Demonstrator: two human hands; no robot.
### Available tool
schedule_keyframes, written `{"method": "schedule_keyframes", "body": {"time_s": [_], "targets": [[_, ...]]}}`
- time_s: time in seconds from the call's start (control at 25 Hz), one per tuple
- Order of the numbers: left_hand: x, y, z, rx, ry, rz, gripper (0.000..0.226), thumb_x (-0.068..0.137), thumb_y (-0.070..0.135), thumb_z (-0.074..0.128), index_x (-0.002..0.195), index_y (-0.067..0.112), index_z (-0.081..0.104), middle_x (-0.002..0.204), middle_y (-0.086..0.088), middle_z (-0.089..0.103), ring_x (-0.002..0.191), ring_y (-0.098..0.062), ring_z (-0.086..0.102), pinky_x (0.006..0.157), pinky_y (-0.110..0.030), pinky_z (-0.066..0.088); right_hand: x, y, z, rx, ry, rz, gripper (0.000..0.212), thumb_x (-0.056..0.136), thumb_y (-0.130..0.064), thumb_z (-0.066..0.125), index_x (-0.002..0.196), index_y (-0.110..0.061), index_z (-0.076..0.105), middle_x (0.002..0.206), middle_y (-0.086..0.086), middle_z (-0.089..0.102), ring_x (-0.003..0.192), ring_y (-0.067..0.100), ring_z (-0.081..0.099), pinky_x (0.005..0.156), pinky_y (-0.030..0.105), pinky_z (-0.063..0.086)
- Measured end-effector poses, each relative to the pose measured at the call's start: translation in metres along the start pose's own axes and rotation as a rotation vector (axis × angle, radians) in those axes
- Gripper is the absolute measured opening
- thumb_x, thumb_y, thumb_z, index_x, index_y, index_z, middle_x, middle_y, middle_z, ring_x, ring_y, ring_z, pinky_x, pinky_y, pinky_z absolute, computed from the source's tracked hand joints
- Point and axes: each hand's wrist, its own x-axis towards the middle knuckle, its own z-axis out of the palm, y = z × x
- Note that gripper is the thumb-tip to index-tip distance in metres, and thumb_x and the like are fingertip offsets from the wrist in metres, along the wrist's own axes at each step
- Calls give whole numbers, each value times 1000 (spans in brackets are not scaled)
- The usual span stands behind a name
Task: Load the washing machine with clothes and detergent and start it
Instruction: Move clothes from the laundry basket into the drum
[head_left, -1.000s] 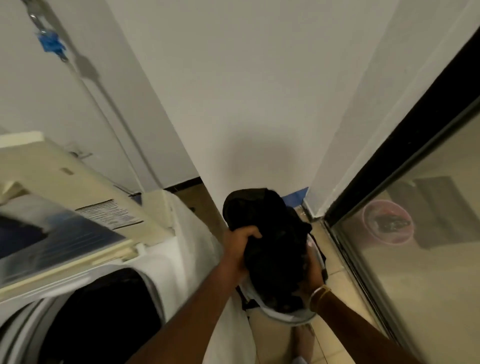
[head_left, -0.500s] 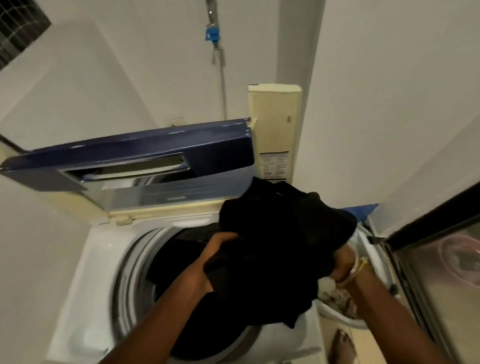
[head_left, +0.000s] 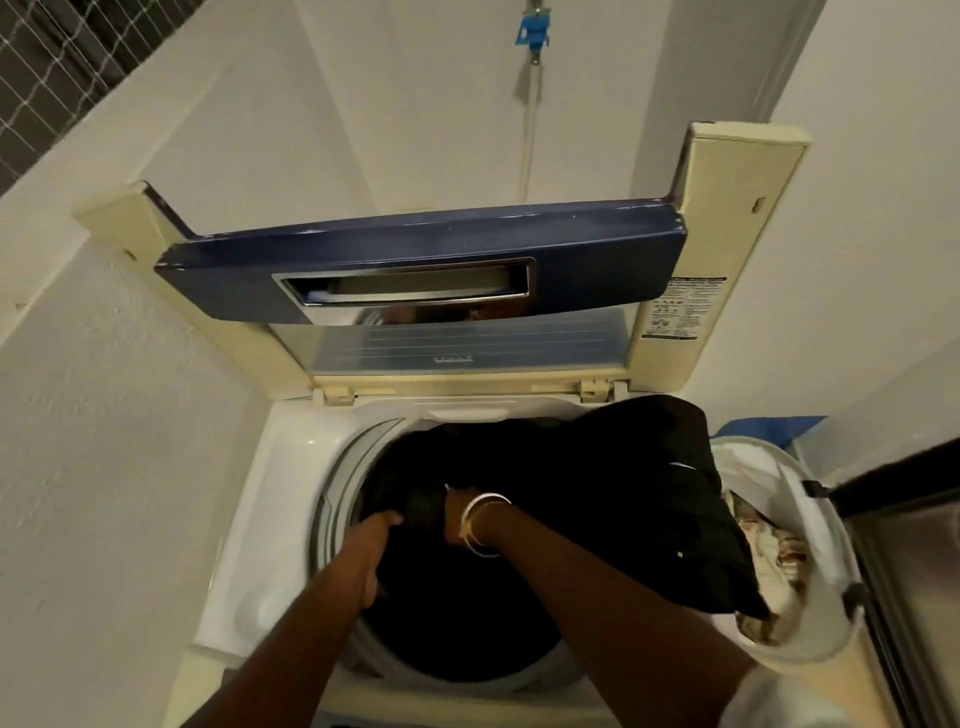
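A white top-loading washing machine stands below me with its blue-trimmed lid folded upright. A black garment lies across the drum opening, and its far end drapes over the machine's right edge toward the basket. My left hand grips the garment at the drum's left rim. My right hand, bangles on its wrist, is pushed into the dark cloth inside the drum, and its fingers are hidden.
A white laundry basket with patterned clothes stands on the floor right of the machine. A dark-framed glass door lies at far right. White walls close in on the left and behind. A blue tap hangs on the back wall.
I turned from the basket to the machine. Both hands carried the black garment left and lowered it into the drum.
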Motion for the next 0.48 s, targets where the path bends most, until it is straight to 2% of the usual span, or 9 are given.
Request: {"method": "schedule_keyframes", "body": {"time_s": [0.04,0.12,0.16,0.24,0.32,0.4,0.48], "targets": [[-5,-3,4,51,-25,3,23,90,21,61,109,7,60,108,-24,66,94,-37,64,82,-45,55,-2,0,4,-52,-83,16,54,98,-24,52,146,-5,37,150,20,39,134,37,43,110,39,36],[-8,-9,13,174,-62,180,14,88,11,62,102,11,67,110,-19,69,99,-34,66,92,-44,54,-11,5,13,-31,-128,49,49,98,-24,52,142,-5,43,146,19,45,132,35,46,107,39,38],[-9,-11,24,257,-79,311,20,88,6,61,103,17,68,113,-14,70,102,-28,67,97,-41,52,-23,6,12,-17,-79,27,46,96,-25,55,138,-7,48,139,19,52,126,35,52,102,39,44],[-21,-10,47,468,-150,556,37,88,9,62,123,22,62,126,0,63,116,-15,59,105,-29,43,-50,12,-5,-91,99,14,47,92,-32,57,134,-13,50,129,15,60,118,35,58,96,42,48],[-30,-8,71,740,-217,824,67,83,33,68,145,24,42,141,2,48,130,-11,45,111,-27,33,-82,26,-18,-295,243,92,64,86,-42,61,142,-19,41,137,13,52,127,36,47,102,50,40],[-31,-8,98,1118,-285,984,109,65,63,67,154,33,12,160,-6,21,147,-23,23,119,-47,25,-123,42,-32,-446,200,219,87,82,-48,66,153,-20,23,156,17,24,143,41,21,110,63,21],[-38,-11,125,1373,-253,1035,128,58,72,68,153,37,-10,164,-5,-1,150,-28,6,118,-61,16,-153,61,-40,-471,199,327,92,86,-43,63,156,-20,8,162,15,1,149,39,1,112,70,6]]}}
